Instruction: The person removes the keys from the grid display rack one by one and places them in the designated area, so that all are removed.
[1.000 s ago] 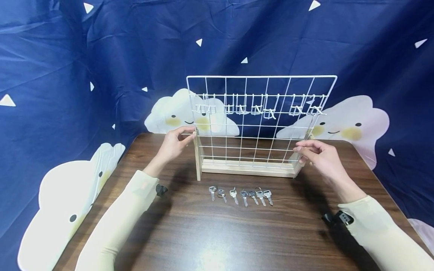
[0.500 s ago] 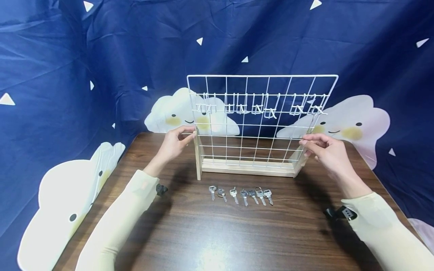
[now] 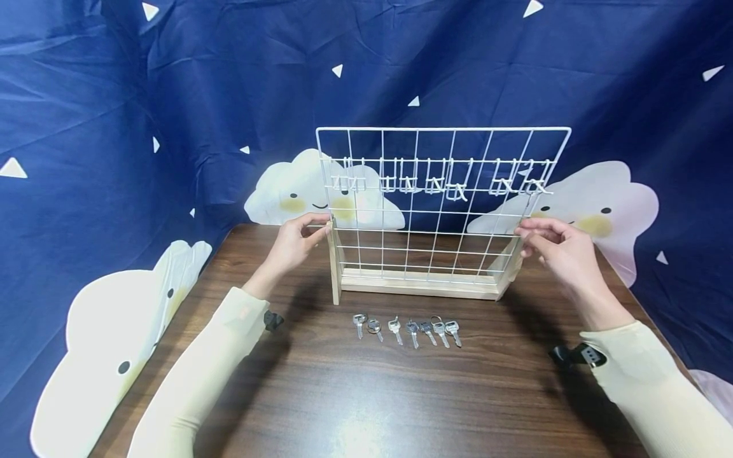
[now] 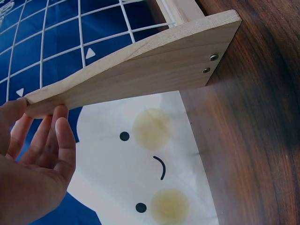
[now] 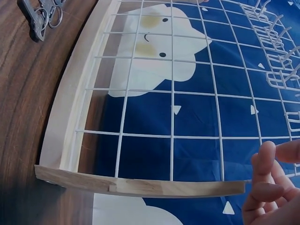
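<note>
A white wire grid rack stands upright on the table, its wooden base (image 3: 418,284) joining two wooden side panels. My left hand (image 3: 291,245) pinches the top of the left side panel (image 4: 140,65), thumb on the front edge and fingers behind. At the opposite end, my right hand (image 3: 564,254) is by the top of the right side panel (image 5: 173,187). Its fingers are loosely bent beside the panel's end, and no grip on it shows in the right wrist view. Several white hooks (image 3: 456,192) hang along the grid's upper part.
Several silver keys (image 3: 395,326), some with rings, lie in a row in front of the rack. They rest on a dark wooden table (image 3: 321,394). Behind hangs a blue curtain (image 3: 229,76) with white clouds and triangles.
My right hand has moved up and to the right along the rack's right side, away from the grid's front. The left hand, rack and keys stay in place.
</note>
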